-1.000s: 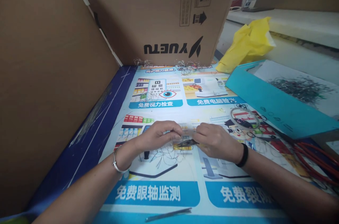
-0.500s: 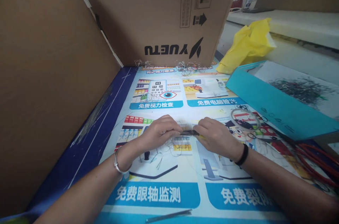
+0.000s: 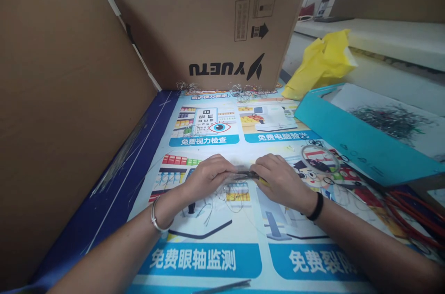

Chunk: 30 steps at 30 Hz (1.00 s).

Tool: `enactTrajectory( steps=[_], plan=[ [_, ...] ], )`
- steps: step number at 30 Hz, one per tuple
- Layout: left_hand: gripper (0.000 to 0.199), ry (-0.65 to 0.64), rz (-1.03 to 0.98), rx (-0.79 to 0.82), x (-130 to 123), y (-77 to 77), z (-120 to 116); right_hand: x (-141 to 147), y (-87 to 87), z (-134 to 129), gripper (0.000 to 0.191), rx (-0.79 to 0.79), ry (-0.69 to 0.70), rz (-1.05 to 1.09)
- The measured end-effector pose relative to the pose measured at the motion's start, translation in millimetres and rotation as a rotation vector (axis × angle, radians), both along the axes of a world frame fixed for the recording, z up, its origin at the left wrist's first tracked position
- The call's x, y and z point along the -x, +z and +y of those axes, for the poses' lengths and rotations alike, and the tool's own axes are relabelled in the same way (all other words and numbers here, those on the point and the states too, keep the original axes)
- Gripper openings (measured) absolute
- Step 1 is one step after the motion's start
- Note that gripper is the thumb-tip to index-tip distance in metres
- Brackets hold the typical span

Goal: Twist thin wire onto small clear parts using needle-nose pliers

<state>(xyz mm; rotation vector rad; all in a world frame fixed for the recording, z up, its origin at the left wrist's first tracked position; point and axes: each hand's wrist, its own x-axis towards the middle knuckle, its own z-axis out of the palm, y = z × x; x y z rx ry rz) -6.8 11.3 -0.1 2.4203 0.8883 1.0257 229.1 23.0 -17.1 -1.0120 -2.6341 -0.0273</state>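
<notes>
My left hand [image 3: 212,174] is closed in a pinch above the printed mat [image 3: 248,224]. Its fingertips meet the dark jaws of what look like small pliers [image 3: 247,175]. Closed round the yellow grips of these pliers is my right hand [image 3: 281,182], with most of the handles hidden in the palm. Thin loops of wire [image 3: 233,203] hang or lie just below the left fingertips. What the left fingers pinch is too fine and blurred to make out fully. Short pieces of wire [image 3: 207,213] rest on the mat under the left hand.
A cardboard wall [image 3: 222,15] stands behind, with tangled wire scraps [image 3: 243,91] at its foot. To the right are a blue box [image 3: 351,138] holding a wire pile [image 3: 391,122], a yellow bag [image 3: 321,64] and red cords [image 3: 410,215]. Thin rods [image 3: 225,286] lie at the front edge.
The view has tilted slightly, shifting the scene a little downward. Both hands keep their places at the pliers, whose jaws now look more blurred near the left fingertips.
</notes>
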Motion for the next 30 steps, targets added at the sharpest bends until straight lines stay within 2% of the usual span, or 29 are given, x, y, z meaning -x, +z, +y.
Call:
enactTrajectory(
  steps=[7, 14, 18, 24, 30],
  plan=[
    [0.011, 0.18, -0.075, 0.017, 0.8, -0.3, -1.0, -1.1, -1.9, 1.2, 0.018, -0.015, -0.08, 0.124],
    [0.009, 0.362, -0.136, 0.086, 2.1, -5.2, 2.9, -2.1, -6.6, 3.5, 0.018, -0.02, -0.161, 0.146],
    [0.01, 0.387, -0.132, 0.167, 2.8, -10.3, 6.2, -3.9, -10.5, 6.5, 0.019, 0.001, -0.21, 0.157],
    [0.009, 0.395, -0.129, 0.266, 4.5, -11.2, 8.4, -5.1, -12.6, 8.9, 0.018, 0.024, -0.204, 0.154],
    [0.011, 0.372, -0.135, 0.258, 5.5, -11.2, 8.0, -3.8, -8.9, 8.1, 0.018, 0.033, -0.205, 0.127]
  ],
)
